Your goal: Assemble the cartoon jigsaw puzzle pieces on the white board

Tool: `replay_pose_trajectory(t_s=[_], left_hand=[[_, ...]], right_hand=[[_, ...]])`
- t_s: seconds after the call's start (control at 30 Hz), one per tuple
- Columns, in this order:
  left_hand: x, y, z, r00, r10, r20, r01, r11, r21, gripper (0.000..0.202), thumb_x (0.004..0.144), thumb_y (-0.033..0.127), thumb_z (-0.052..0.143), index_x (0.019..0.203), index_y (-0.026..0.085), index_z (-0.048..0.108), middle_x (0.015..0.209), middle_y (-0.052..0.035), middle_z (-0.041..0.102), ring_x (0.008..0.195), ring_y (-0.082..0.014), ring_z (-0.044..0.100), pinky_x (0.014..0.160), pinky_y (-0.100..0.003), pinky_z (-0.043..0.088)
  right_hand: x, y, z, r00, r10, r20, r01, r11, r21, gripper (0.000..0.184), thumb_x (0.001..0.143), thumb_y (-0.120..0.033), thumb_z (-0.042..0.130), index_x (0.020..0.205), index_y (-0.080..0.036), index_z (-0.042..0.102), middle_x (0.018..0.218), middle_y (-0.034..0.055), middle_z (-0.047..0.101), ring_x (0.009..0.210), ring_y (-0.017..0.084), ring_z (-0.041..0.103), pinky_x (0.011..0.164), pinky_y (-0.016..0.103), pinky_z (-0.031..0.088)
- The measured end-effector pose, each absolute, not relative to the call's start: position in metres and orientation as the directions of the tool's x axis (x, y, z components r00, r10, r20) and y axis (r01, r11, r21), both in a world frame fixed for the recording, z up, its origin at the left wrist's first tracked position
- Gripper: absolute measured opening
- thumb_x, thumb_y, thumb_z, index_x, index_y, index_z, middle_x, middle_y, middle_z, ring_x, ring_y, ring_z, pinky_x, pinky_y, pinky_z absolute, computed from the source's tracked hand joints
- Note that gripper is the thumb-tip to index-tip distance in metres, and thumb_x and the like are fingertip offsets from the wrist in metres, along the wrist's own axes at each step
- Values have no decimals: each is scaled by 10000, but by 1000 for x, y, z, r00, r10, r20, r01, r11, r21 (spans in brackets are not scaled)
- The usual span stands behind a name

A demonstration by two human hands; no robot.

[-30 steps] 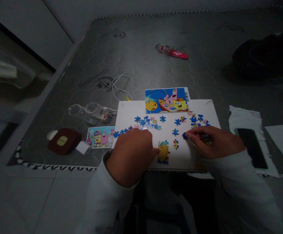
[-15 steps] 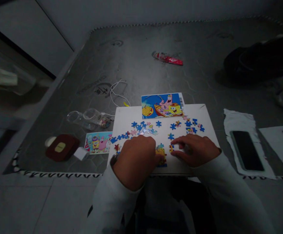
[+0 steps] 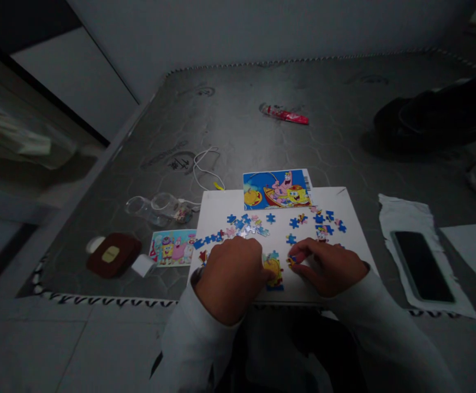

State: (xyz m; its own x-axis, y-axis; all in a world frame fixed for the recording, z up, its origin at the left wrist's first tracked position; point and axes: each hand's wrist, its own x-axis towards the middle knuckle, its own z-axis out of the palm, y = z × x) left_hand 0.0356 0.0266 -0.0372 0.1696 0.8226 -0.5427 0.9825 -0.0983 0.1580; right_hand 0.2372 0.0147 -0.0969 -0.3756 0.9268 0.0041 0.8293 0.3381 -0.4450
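Observation:
A white board lies on a grey mat and carries several loose jigsaw pieces, mostly blue. A small joined patch of pieces with a yellow shape sits near the board's front edge. My left hand rests curled beside it, fingertips pressing on its left side. My right hand is closed in a pinch on a small jigsaw piece just right of the joined patch. A colourful cartoon reference picture lies at the board's far edge.
A second cartoon card, a dark red case, clear plastic items and a white cable lie left of the board. A phone on white paper lies right. A red wrapper and dark bag sit farther back.
My right hand came left from the loose pieces with a small piece and brought it beside the joined patch. The left hand stayed on the patch. The view shifted slightly.

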Motion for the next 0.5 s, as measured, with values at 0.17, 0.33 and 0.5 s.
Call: replay_pose_trajectory(t_s=[0.17, 0.33, 0.5], left_hand=[[35, 26, -35, 177, 833, -524, 982, -117, 145, 270, 865, 443, 662, 864, 196, 771, 774, -111, 732, 852, -331, 724, 769, -439, 555], [34, 26, -32, 158, 840, -519, 984, -91, 153, 291, 859, 473, 665, 872, 203, 772, 781, -113, 731, 860, -352, 719, 767, -470, 559], [34, 26, -32, 168, 880, -445, 980, -102, 168, 334, 882, 497, 648, 930, 194, 780, 823, -120, 740, 860, -357, 716, 757, -467, 558]], right_hand=[[236, 14, -94, -330, 944, 3, 836, 293, -465, 154, 851, -208, 665, 979, -294, 665, 822, -82, 747, 589, 128, 626, 581, 274, 410], [238, 15, -92, -345, 938, 31, 803, 312, -508, 205, 872, -215, 639, 1051, -298, 693, 827, -72, 740, 555, 113, 599, 555, 254, 404], [235, 13, -91, -293, 955, 57, 795, 276, -540, 171, 896, -255, 621, 1018, -299, 732, 819, -59, 746, 576, 120, 615, 550, 247, 411]])
